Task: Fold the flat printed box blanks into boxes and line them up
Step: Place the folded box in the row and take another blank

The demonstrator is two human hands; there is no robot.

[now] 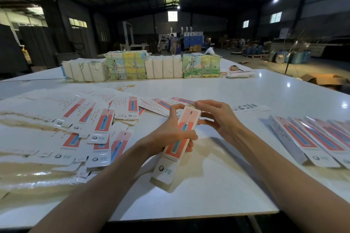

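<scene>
Half-formed box (186, 119) held above desk (208, 85), tilted, far end raised. Left hand (168, 134) wrapped round mid-body, fingers curled; right hand (217, 117) pinching far-end flap. Advice: keep body squared with light grip, tuck flap fully home, avoid denting walls. Next, probably down beside finished boxes (312, 138), right. Flat blanks (85, 125) fanned left.

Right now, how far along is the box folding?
Done: a row of folded boxes lies at the right. In hand: one box, the left hand gripping its middle and the right hand pinching its top end. Left: many flat blanks spread at the left.
</scene>
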